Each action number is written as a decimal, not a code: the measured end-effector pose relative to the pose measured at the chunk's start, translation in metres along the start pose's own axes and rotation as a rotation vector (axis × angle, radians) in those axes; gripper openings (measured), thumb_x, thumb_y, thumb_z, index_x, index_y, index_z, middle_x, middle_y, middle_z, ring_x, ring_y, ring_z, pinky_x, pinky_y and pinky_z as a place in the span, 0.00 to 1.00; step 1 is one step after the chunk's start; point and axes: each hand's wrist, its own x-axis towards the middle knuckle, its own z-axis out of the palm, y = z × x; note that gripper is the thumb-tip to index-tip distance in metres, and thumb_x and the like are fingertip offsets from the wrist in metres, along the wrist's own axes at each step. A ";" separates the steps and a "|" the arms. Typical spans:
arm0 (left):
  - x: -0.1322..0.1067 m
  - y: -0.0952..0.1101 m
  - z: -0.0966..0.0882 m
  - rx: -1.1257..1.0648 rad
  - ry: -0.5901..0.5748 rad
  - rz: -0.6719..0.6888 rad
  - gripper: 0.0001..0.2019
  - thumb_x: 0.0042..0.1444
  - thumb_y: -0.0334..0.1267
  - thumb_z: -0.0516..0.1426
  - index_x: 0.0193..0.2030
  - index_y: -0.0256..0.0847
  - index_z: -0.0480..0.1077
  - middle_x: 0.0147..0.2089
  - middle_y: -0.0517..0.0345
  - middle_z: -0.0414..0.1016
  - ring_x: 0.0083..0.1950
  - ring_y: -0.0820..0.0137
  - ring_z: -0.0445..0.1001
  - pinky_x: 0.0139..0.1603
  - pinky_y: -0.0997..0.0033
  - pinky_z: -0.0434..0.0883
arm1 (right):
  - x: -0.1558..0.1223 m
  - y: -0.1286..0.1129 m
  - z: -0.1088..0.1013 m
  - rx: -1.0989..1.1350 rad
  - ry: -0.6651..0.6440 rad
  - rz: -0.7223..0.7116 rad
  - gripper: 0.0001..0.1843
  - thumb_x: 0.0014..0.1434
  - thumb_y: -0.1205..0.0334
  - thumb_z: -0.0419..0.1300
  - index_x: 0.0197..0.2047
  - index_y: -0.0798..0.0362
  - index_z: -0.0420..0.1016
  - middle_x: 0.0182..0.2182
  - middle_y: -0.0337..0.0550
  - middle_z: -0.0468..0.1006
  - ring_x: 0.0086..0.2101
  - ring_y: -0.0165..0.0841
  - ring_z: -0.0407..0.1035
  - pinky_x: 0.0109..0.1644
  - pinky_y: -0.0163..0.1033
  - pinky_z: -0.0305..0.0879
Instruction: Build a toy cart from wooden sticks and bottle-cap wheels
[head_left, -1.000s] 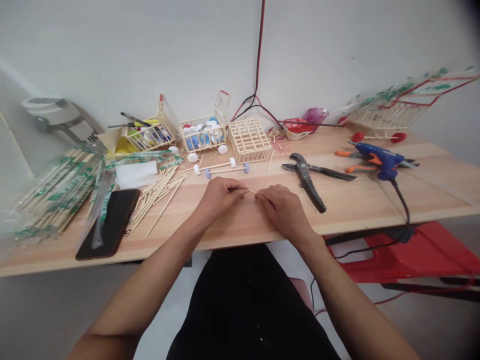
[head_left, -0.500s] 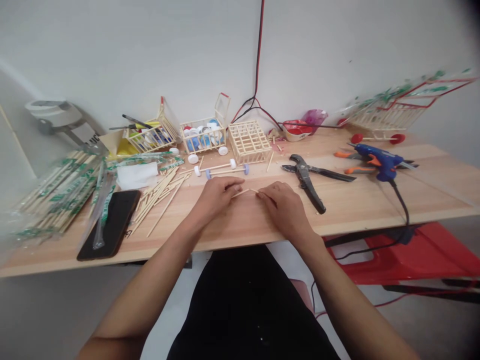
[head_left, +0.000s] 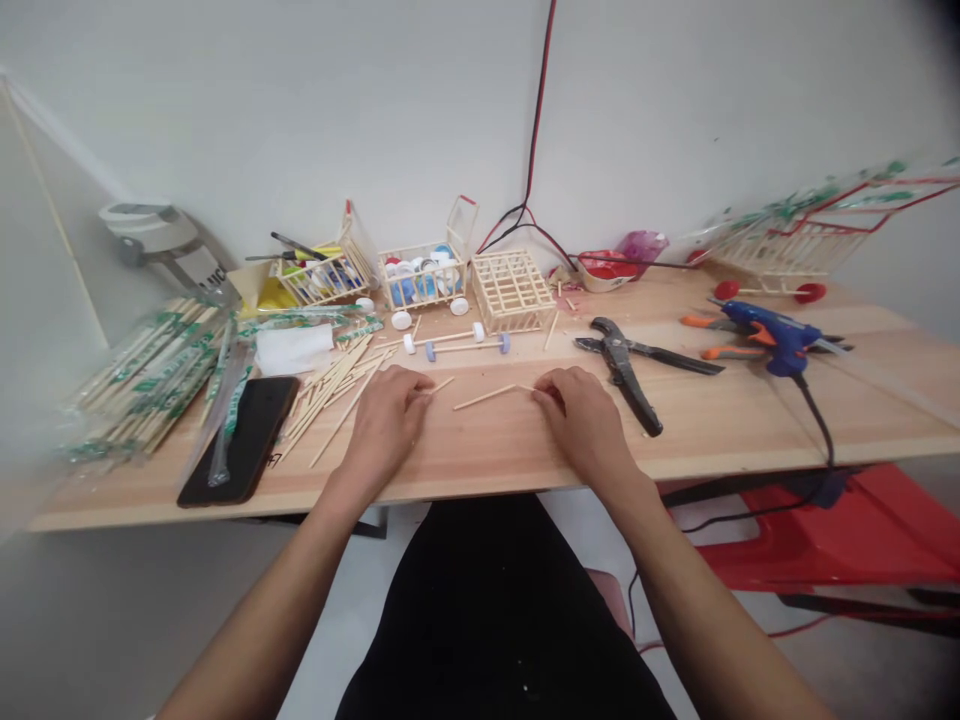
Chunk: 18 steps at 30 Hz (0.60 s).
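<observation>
The left hand (head_left: 386,430) lies palm down on the light wooden surface (head_left: 697,430), its fingers loosely together and slightly curled, with a short wooden stick (head_left: 442,386) just beyond the fingertips; whether it is gripping that piece, I cannot tell. The right hand (head_left: 585,425) is also palm down, its fingertips gathered at the end of a longer thin wooden stick (head_left: 491,397), which lies almost flat between the two hands. The fingers hide that end, so I cannot tell whether they pinch it or only touch it. Behind the sticks sit two wooden axles with bottle-cap wheels (head_left: 454,342). Beyond them stand a square stick cage (head_left: 512,291), a small stick cart full of bottle caps (head_left: 424,275), and another stick cart (head_left: 324,270) with tools leaning in it. To the left lie loose sticks (head_left: 322,400), a white wad of tissue (head_left: 294,350), a black phone (head_left: 240,440), and plastic-wrapped bundles of sticks (head_left: 150,380). To the right lie large black pliers (head_left: 622,360), orange-handled pliers (head_left: 709,335), and a blue glue gun (head_left: 765,325) with its black cord (head_left: 814,420) trailing over the edge. A red-framed stick cart (head_left: 787,245) stands at the far right, and a red stool (head_left: 825,540) sits below.
</observation>
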 end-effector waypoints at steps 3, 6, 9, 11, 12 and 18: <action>-0.008 -0.008 -0.004 0.077 0.011 0.008 0.09 0.58 0.34 0.55 0.45 0.37 0.72 0.40 0.51 0.73 0.43 0.62 0.70 0.47 0.61 0.67 | 0.000 0.000 0.001 -0.003 0.004 -0.003 0.07 0.62 0.63 0.53 0.33 0.51 0.70 0.32 0.47 0.73 0.37 0.40 0.66 0.41 0.43 0.59; -0.013 -0.014 -0.007 0.078 0.011 -0.010 0.09 0.59 0.33 0.53 0.46 0.37 0.70 0.39 0.52 0.72 0.43 0.62 0.70 0.46 0.62 0.67 | 0.000 0.000 0.000 0.018 0.025 0.032 0.12 0.64 0.63 0.48 0.34 0.52 0.71 0.33 0.48 0.74 0.38 0.40 0.67 0.43 0.44 0.60; -0.015 -0.015 -0.008 0.060 0.010 -0.024 0.09 0.60 0.32 0.52 0.45 0.38 0.70 0.39 0.52 0.72 0.42 0.63 0.70 0.46 0.63 0.67 | 0.000 0.001 -0.005 0.122 0.116 0.093 0.15 0.65 0.63 0.46 0.36 0.52 0.73 0.34 0.47 0.77 0.38 0.39 0.69 0.44 0.43 0.61; -0.014 -0.013 -0.008 0.081 0.004 -0.023 0.09 0.60 0.33 0.52 0.46 0.38 0.70 0.39 0.52 0.72 0.42 0.63 0.70 0.46 0.63 0.67 | -0.001 0.001 -0.010 0.193 0.186 0.145 0.16 0.65 0.61 0.46 0.36 0.51 0.74 0.33 0.44 0.77 0.37 0.37 0.69 0.44 0.41 0.61; -0.014 -0.011 -0.007 0.100 0.001 -0.016 0.09 0.60 0.34 0.52 0.46 0.38 0.69 0.38 0.52 0.72 0.42 0.62 0.70 0.46 0.62 0.67 | -0.002 0.000 -0.013 0.217 0.212 0.173 0.16 0.66 0.60 0.47 0.35 0.51 0.75 0.32 0.43 0.77 0.35 0.36 0.69 0.42 0.40 0.61; -0.003 0.006 0.003 0.247 -0.030 0.062 0.05 0.61 0.35 0.53 0.41 0.40 0.70 0.41 0.49 0.71 0.45 0.59 0.67 0.46 0.60 0.65 | -0.008 -0.006 -0.022 0.257 0.265 0.231 0.20 0.66 0.53 0.48 0.32 0.51 0.75 0.24 0.40 0.73 0.27 0.33 0.65 0.35 0.37 0.59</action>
